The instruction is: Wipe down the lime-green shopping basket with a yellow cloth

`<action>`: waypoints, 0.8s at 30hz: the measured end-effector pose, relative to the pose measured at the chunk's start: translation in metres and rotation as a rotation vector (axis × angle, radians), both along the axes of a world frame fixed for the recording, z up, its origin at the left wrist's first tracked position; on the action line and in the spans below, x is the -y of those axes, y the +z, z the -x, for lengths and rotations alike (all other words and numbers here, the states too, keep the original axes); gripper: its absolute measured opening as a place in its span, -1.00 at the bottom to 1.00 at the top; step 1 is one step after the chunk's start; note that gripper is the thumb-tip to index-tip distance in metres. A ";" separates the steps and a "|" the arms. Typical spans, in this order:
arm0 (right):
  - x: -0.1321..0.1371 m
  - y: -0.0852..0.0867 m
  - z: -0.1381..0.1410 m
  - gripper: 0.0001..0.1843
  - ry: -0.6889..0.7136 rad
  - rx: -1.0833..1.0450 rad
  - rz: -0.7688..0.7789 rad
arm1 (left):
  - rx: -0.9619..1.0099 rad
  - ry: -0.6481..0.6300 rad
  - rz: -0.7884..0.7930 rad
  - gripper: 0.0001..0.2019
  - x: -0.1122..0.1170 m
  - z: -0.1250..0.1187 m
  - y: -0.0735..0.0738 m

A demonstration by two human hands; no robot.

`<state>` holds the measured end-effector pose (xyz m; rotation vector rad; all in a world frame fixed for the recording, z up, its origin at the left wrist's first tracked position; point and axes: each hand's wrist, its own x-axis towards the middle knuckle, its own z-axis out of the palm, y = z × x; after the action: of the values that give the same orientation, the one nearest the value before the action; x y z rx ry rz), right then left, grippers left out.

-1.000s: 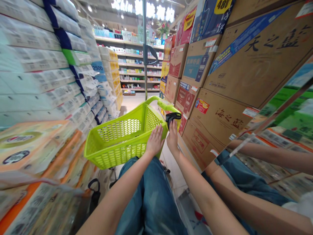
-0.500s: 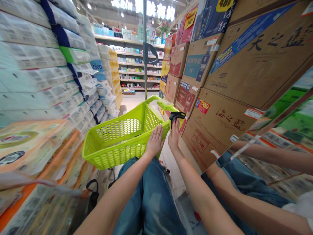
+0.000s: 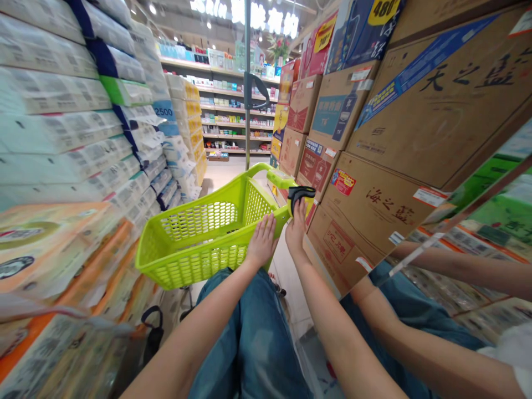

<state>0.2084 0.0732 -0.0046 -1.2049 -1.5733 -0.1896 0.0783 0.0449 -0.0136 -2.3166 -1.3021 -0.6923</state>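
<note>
A lime-green plastic shopping basket [image 3: 191, 260] with a perforated wall stands in front of my knees. My left hand [image 3: 262, 239] lies flat on its near rim, fingers stretched out and pointing away from me. Beside it, my right hand [image 3: 295, 228] reaches up along the basket's right end. Its fingers are extended, and their tips touch a black fitting [image 3: 300, 194] at the end of the green handle [image 3: 280, 178]. Part of the right hand's palm side is hidden.
Packs of tissue [image 3: 54, 94] are piled high on the left, with orange packs [image 3: 62, 233] lower down. Cardboard cartons [image 3: 399, 188] form a wall on the right, next to a mirrored surface [image 3: 469, 277] reflecting my arms. A metal pole [image 3: 247, 133] and stocked shelves [image 3: 226, 100] stand ahead.
The basket's left end has shifted slightly left. Both hands stay almost where they were, the right fingertips a little higher against the black fitting.
</note>
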 end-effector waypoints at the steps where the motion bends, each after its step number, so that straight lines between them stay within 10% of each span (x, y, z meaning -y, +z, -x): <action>1: -0.003 0.002 -0.001 -0.26 0.005 0.020 -0.002 | 0.000 0.004 0.002 -0.32 0.000 0.000 0.000; 10: 0.021 -0.026 0.020 -0.26 0.062 -0.025 0.052 | 0.006 -0.012 0.038 -0.31 0.000 0.000 -0.001; 18: -0.012 0.030 -0.007 -0.24 -0.070 -0.211 0.105 | 0.014 -0.013 0.033 -0.29 0.001 0.000 0.001; 24: 0.020 -0.005 0.012 -0.25 0.102 -0.022 0.085 | 0.011 -0.013 0.029 -0.32 0.000 -0.001 -0.001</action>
<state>0.1968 0.0529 -0.0101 -1.1848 -1.6330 -0.0439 0.0792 0.0451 -0.0148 -2.3494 -1.3103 -0.6955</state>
